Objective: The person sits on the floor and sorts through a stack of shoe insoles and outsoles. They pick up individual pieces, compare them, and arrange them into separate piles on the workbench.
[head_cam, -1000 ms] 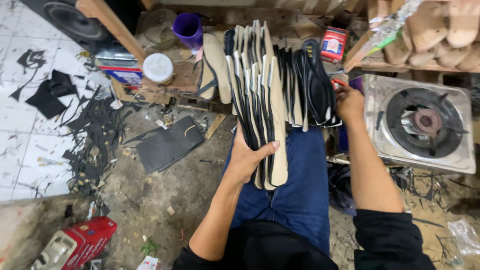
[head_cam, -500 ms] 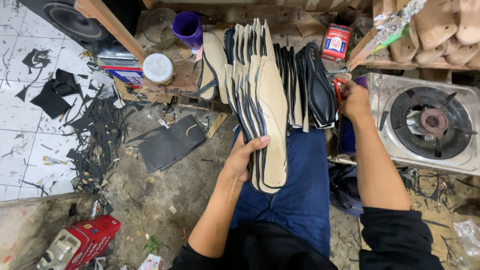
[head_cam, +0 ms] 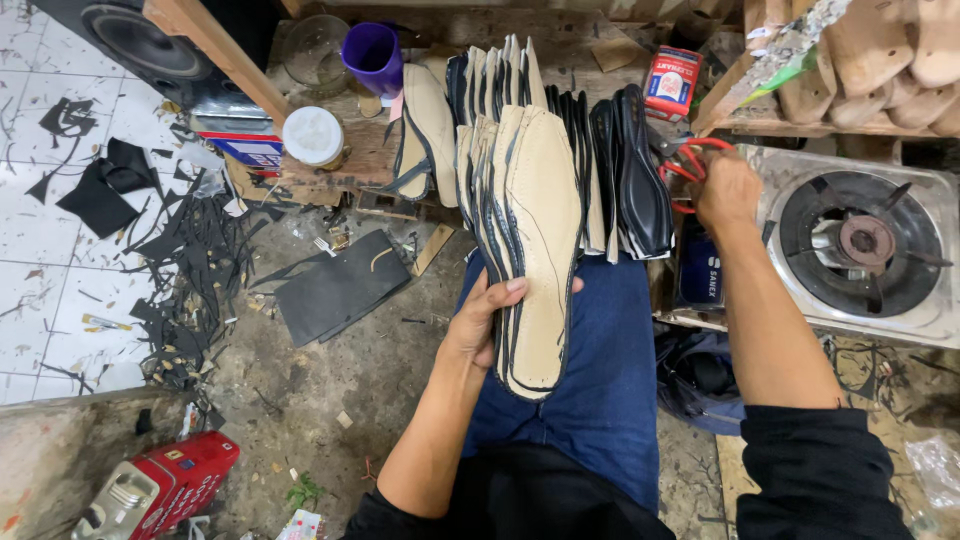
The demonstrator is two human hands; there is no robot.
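A cracked white tiled floor (head_cam: 40,290) gives way to bare grey concrete (head_cam: 330,400), strewn with black offcut strips (head_cam: 200,260); a low, cluttered wooden workbench (head_cam: 370,150) stands at the top; a slanted wooden beam (head_cam: 215,45) crosses a black loudspeaker (head_cam: 140,45); 1 steel single-burner gas stove (head_cam: 860,250) sits right; wooden shoe lasts (head_cam: 880,50) fill a shelf.

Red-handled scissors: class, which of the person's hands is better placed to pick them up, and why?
Right. The right hand already rests on the red-handled scissors beside the stove, while the left hand grips the stack of beige insoles.
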